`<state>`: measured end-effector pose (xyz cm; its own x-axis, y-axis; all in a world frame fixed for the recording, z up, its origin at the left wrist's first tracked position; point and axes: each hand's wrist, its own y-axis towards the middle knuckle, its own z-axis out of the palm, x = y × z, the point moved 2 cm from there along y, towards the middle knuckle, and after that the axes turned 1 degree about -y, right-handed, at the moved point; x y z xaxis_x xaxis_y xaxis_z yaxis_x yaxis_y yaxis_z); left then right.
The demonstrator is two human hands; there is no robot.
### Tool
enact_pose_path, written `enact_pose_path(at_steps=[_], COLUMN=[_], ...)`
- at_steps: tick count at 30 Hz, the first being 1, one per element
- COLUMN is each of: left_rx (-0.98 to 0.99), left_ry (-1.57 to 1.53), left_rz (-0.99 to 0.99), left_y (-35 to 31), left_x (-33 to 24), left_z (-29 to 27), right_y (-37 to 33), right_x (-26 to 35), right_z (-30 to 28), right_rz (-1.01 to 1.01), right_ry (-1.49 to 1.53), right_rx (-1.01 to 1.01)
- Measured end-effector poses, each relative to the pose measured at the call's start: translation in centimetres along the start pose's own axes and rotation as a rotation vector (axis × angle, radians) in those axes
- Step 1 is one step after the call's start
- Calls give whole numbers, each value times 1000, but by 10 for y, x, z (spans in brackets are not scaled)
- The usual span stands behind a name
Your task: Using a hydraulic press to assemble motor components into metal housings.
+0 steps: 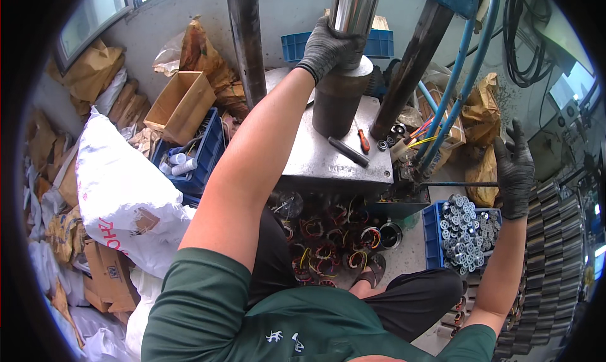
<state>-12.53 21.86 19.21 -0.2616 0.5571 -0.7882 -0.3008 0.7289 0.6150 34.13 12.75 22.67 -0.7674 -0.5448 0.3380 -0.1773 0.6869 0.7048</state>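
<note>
My left hand (331,48), in a dark grey glove, is closed around a dark metal cylinder (351,61) at the foot of the shiny press ram (356,8). Most of that cylinder is hidden by my fingers. Below it stands a thick round steel block (339,100) on the press table (303,154). My gloved right hand (516,176) is raised at the right with its fingers apart. Its palm is beside the end of a thin black lever (464,184); whether they touch, I cannot tell.
On the press table lie a red-handled screwdriver (363,141) and a dark bar (348,152). Steel posts (247,40) flank the ram. A blue crate of metal parts (432,236) stands near my right arm. Wound motor stators (325,251) cover the floor; a white sack (123,185) stands left.
</note>
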Motion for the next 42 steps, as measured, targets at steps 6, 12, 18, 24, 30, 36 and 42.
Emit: enact_pose_path(at_steps=[6,12,18,24,30,36,42], left_rx=[-27,-20,-15,32,-12,-10,8], left_ry=[103,66,-575,-188,-10,39,67], left_rz=[-99,-54,-215,-27,-39,-91,-100], left_y=[15,7,-8,-1,10,11,11], left_x=[18,16,-14,0,20,24,26], left_z=[-15,-8,9,4,-5,-10,-12], right_y=[-64,-208,-244,-244,-242,-239,-236], right_x=[12,40,38,38,37,37,40], right_z=[-29,-38,-37,-36,-38,-39,-38], right_rz=[22,36,137,110,93,129,165], right_ry=[-96,-75,-96,-106,-133,-136,-155], right_rx=[260,624,653,593,582,623,660])
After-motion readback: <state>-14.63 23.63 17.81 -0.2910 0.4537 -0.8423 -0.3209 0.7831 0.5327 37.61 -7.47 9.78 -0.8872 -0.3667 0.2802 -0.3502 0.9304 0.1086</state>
